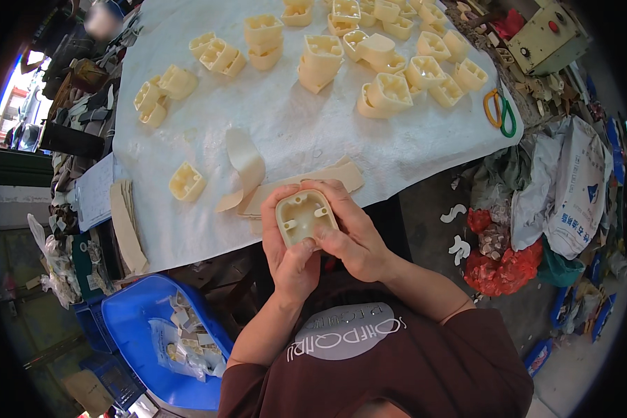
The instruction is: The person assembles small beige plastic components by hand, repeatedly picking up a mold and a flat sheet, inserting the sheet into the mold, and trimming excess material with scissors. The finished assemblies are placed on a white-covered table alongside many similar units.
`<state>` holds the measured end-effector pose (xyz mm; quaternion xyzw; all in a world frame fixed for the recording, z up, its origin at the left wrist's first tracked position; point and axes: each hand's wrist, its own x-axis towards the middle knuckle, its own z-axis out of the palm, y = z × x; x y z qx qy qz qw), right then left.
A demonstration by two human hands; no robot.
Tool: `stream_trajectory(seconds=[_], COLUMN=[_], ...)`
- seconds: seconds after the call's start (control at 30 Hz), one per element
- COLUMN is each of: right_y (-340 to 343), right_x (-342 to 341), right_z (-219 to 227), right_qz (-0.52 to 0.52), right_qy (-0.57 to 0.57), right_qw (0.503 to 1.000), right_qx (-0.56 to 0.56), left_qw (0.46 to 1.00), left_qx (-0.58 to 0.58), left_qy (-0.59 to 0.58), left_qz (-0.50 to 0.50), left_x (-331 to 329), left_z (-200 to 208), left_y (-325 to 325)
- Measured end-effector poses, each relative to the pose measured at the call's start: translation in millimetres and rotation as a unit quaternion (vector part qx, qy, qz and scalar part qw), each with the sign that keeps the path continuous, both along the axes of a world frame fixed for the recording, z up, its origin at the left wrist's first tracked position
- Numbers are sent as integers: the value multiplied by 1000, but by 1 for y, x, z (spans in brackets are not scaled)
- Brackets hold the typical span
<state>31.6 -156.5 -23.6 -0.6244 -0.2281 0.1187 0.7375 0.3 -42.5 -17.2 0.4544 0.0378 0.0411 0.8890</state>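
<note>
Between both hands, close to my chest at the table's front edge, is a cream plastic cup-like part point(301, 217), its hollow side with small posts facing up. My left hand point(285, 258) wraps its left side, with the thumb at the lower rim. On the right, my right hand point(352, 233) grips the other side, its thumb over the near edge. Just beyond the hands lie beige strips point(338, 177) on the white-covered table point(292, 132), one strip point(242, 164) curling upward. A single similar cream part point(187, 182) rests to the left of them.
Many more cream parts point(390, 90) stand stacked and scattered across the far table. Orange-and-green-handled scissors point(499, 113) lie at its right edge. A stack of beige strips point(127, 226) hangs at the left corner. Below stands a blue tub point(136, 334) holding scraps; red bags point(505, 268) and white sacks point(571, 188) crowd the right.
</note>
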Motion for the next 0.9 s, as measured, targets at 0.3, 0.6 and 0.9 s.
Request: stream_trajectory(seconds=[0.3, 0.6, 0.9], right_y=[-8, 3, -6], right_x=[8, -3, 3], right_z=[-1, -4, -6], right_qz=[-5, -79, 63], right_qy=[-94, -212, -188], right_qw=[992, 958, 973], right_qx=[-86, -177, -117], left_qw=[991, 992, 962], left_qx=[-54, -75, -175], left_qy=[-12, 72, 138], left_qz=[-123, -70, -159], left_x=[3, -2, 4], left_z=[-4, -9, -5], left_y=[22, 15, 34])
